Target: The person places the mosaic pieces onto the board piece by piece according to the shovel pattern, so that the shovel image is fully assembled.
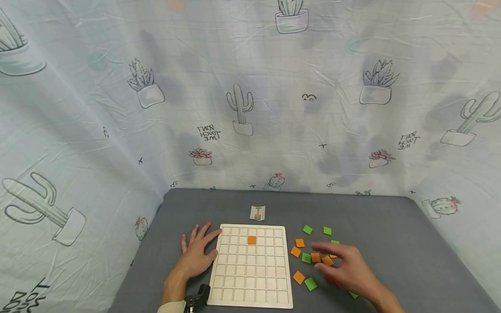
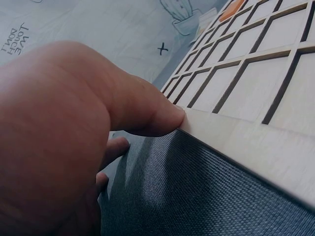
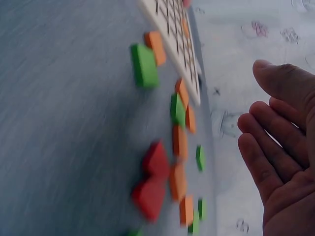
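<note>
Head view: left hand (image 1: 196,257), fingers spread, likely steadies gridded board (image 1: 251,265) from nine o'clock; right hand (image 1: 348,267), thumb parted, overhangs tiles (image 1: 306,258).

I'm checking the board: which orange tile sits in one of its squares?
The orange tile on the board, second row from the top, middle column; the other visible orange tiles lie loose on the table to the board's right.

Cactus-print cloth (image 1: 274,108) — grey tabletop (image 1: 395,243)
</note>
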`<state>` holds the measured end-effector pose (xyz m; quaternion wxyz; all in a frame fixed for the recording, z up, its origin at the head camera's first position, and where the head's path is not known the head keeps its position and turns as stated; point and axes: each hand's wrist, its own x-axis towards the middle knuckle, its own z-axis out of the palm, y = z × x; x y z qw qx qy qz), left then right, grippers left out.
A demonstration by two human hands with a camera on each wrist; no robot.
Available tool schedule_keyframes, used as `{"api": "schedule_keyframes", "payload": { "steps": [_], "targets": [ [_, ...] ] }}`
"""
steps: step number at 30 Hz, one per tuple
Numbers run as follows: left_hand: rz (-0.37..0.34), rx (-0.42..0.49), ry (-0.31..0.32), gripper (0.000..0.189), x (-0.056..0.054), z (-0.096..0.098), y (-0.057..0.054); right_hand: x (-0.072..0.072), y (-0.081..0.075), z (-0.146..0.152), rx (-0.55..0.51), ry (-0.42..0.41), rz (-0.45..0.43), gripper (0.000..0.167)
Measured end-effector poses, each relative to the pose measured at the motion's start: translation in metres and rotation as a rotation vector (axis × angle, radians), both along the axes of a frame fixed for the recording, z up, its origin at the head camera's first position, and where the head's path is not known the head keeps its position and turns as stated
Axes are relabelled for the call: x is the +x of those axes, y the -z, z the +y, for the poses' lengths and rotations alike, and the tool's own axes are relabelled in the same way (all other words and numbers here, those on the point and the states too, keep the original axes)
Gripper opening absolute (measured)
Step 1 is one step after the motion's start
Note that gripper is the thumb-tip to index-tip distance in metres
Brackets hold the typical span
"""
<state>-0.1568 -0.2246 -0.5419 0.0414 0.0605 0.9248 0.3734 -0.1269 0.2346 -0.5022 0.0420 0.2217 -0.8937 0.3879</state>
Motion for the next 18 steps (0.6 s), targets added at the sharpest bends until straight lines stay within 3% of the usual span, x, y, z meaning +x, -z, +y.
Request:
{"api": "schedule_keyframes", "payload": {
  "steps": [3, 10, 18],
  "targets": [
    [0.000, -0.005, 0.001, 0.062, 0.000, 0.000, 0.000, 0.008, 0.001, 0.015, 0.009, 0.027, 0.009, 0.046],
    [-0.011, 0.001, 0.000, 0.062, 0.000, -0.001, -0.003, 0.023, 0.009, 0.041, 0.016, 0.044, 0.135, 0.046],
    [-0.020, 0.006, 0.009, 0.062, 0.001, -0.001, -0.003, 0.039, 0.018, 0.064, 0.030, 0.093, 0.146, 0.047]
  ]
}}
